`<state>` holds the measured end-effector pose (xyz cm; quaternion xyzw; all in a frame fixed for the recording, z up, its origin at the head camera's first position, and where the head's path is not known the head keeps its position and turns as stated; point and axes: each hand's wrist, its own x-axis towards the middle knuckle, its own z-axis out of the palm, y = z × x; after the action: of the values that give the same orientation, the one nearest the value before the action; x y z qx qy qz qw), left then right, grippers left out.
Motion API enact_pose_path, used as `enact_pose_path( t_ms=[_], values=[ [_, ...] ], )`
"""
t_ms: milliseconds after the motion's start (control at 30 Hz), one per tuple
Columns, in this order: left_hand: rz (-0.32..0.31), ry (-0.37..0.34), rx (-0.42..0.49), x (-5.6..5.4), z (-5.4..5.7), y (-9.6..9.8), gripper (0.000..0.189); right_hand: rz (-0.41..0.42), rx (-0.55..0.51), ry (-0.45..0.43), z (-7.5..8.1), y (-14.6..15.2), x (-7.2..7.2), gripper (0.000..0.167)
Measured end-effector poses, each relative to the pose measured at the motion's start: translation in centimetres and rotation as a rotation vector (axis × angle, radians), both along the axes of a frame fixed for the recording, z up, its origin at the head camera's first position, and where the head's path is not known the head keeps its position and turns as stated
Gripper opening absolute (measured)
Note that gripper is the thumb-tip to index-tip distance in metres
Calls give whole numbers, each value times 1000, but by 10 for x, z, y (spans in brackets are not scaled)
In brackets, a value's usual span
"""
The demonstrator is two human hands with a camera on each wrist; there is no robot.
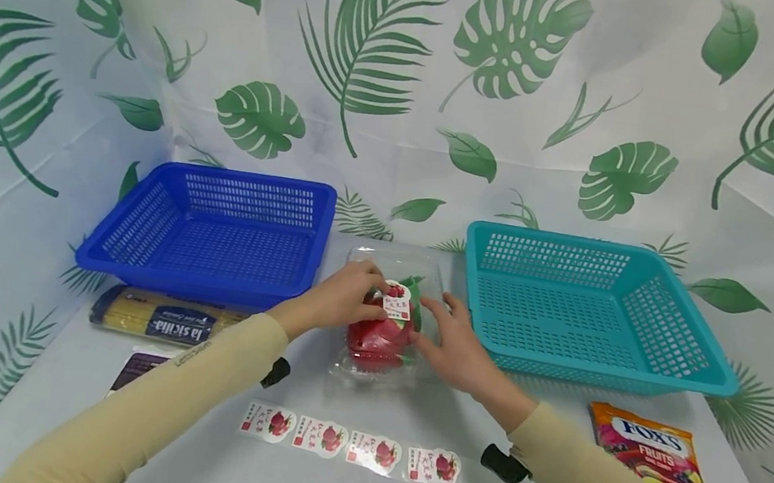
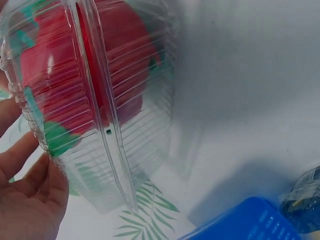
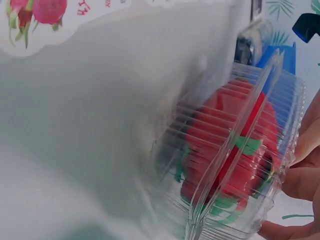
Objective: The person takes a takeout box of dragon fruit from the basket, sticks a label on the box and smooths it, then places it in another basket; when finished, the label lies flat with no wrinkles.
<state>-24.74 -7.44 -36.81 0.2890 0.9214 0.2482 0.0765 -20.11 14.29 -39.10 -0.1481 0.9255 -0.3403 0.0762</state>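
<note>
Sticker stage, by the look of it: the dragon-fruit label [image 1: 397, 303] sits on the clear clamshell box [image 1: 395, 257] between the baskets [image 1: 252, 178]. Left hand [image 1: 344, 297] at the label, right hand [image 1: 452, 348] at the lid's side, fingers relaxed, neither grasping! Next calls for gentle, even smoothing.

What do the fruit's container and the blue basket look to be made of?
Container: likely thin, clear, glossy plastic; the red fruit shows through its ribbed walls. Blue basket: probably moulded plastic with a slight sheen, judging by its even colour and regular perforations.
</note>
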Motion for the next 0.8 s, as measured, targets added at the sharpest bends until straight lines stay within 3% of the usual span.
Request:
enact_pose_path(
  t_ms=[200, 367, 600, 700, 800],
  values=[
    [-59, 12, -5, -9, -1, -3, 34, -29, -80, -46, 0, 3, 10, 57],
    [-74, 23, 21, -8, -3, -5, 35, -47, -113, -82, -4, 5, 16, 58],
    [-45, 35, 161, 8, -3, -12, 31, -80, -156, -163, -14, 8, 12, 68],
    [-62, 44, 239, 18, -1, -17, 29, -99, -232, -210, -20, 11, 8, 67],
    [-112, 11, 296, 30, 4, -20, 27, -101, -316, -258, -25, 14, 4, 68]
  ],
)
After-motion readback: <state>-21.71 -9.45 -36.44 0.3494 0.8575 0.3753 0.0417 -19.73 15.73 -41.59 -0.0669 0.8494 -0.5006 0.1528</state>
